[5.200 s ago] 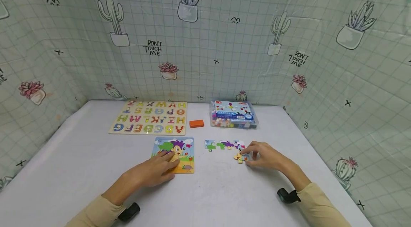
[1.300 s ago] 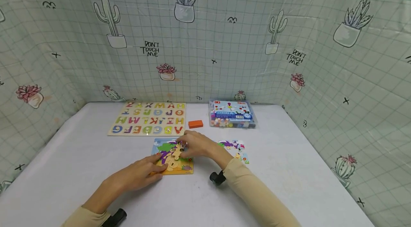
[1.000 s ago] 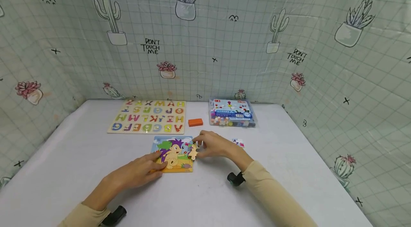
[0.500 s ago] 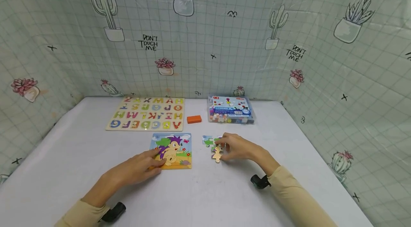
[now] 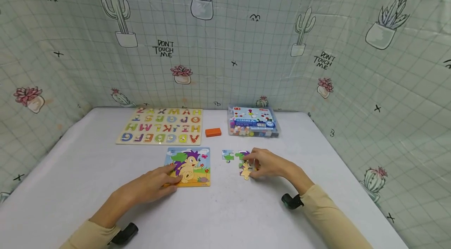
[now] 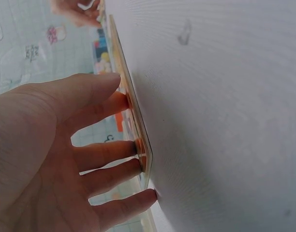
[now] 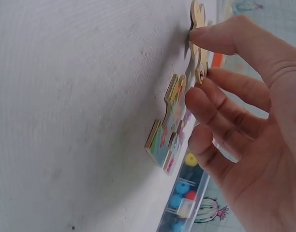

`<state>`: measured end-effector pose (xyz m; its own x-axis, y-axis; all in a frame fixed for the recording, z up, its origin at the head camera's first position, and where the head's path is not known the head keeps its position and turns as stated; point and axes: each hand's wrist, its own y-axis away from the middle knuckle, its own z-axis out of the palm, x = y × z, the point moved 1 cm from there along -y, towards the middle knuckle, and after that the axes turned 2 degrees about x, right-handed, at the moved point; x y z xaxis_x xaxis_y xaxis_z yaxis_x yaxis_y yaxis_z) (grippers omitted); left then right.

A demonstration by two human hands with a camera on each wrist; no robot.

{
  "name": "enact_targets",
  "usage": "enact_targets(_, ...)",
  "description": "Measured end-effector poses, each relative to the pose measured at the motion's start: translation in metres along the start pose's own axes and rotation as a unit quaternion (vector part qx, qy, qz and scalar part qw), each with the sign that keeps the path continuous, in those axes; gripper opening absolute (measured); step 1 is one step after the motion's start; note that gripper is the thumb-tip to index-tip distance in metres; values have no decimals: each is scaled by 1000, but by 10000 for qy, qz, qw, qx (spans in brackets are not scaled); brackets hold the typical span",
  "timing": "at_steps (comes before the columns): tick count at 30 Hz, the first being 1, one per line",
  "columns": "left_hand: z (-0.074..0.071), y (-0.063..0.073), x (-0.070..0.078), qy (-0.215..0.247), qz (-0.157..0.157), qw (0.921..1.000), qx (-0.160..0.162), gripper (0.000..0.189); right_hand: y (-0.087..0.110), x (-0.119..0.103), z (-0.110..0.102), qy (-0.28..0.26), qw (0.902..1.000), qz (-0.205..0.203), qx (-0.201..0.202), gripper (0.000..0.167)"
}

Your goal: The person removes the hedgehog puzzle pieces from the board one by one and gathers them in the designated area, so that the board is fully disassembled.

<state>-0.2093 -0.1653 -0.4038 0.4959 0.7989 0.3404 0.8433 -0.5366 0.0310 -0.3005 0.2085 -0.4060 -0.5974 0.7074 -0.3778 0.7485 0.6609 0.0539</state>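
My left hand rests its fairly straight fingers on the lower left of a hedgehog picture board; the left wrist view shows the board edge-on under the fingertips. To the right, my right hand pinches a beige jigsaw piece between thumb and fingers. That piece is just above the table in the right wrist view. Beside it lie other jigsaw pieces, partly covered by the hand in the head view. A green-and-blue corner piece lies between board and hand.
Behind the picture board is a wooden alphabet board. An orange block sits to its right. Farther right stands a clear plastic box of coloured beads. A patterned cloth hangs behind the white table.
My right hand has carried the beige jigsaw piece from over the picture board back right to the loose pieces. It shifted slightly right in the last half second. My left hand stays on the board.
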Motion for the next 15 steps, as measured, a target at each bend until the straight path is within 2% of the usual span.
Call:
enact_targets(7, 1, -1, 1, 45, -24, 10000, -29, 36, 3, 8, 1, -58, 9999, -94, 17, 50)
enact_targets(15, 1, -1, 2, 18, -91, 10000, -6, 36, 4, 6, 0, -180, 9997, -186, 54, 48)
